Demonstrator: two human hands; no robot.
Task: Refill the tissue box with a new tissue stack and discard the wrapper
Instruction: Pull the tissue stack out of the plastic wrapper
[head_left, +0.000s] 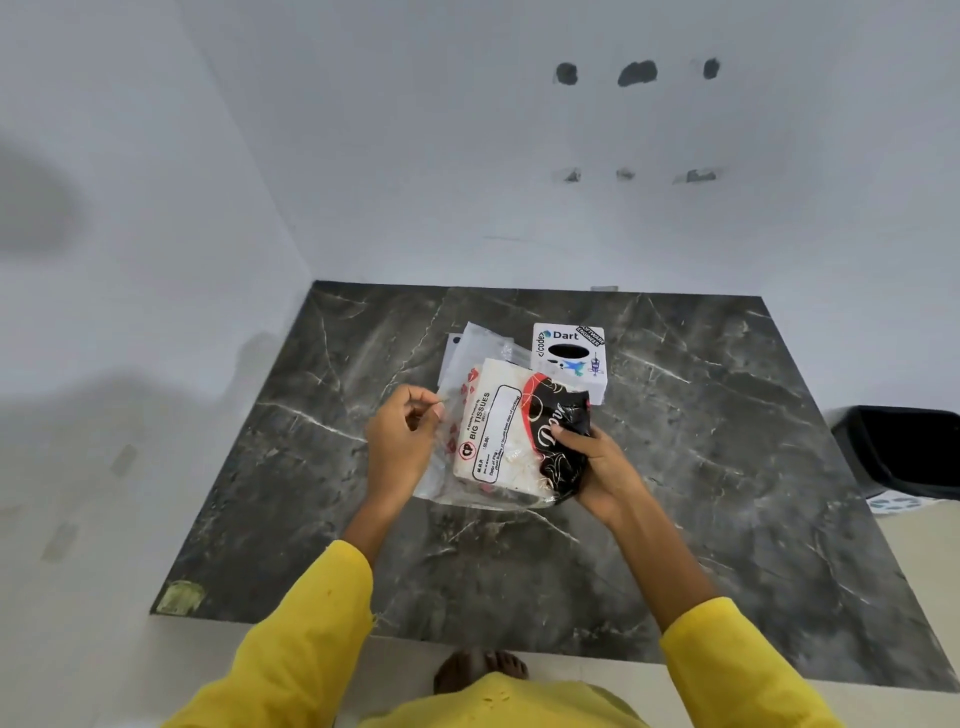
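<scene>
Fingers (434, 410) of my left hand (402, 441) are pinched on the clear loose end of the wrapper (447, 447), at its 9 o'clock side. Thumb and first finger press together on the thin plastic, and the other fingers curl in. My right hand (597, 462) is closed around the dark printed end of the pack at 3 o'clock, thumb on top, fingers under it where I cannot see them.

Between my hands is the stack (498, 431) of white tissues. It sits inside the wrapper and looks whole. I think the step now is to open the wrapper and get the stack out.

To do it well, I should hold the dark end firm but not squash it, so the tissues stay flat. Then I should pull the clear end slowly away toward 9 o'clock. A fast tug could rip the plastic in the wrong place, or drag out a few tissues and mess up the pile. I should keep the pack low over the slab (675, 493), so nothing falls far.

Just past the pack, at 1 o'clock, is the box (571, 364). It is white with stickers, and its dark oval hole faces up. It looks empty from here, but I cannot see inside. Some flat clear plastic (467, 348) lies at 11 o'clock, beside the box.

Well away at 3 o'clock, off the slab, is a black bin (904, 447). That looks like the place for the wrapper when it is empty.
</scene>
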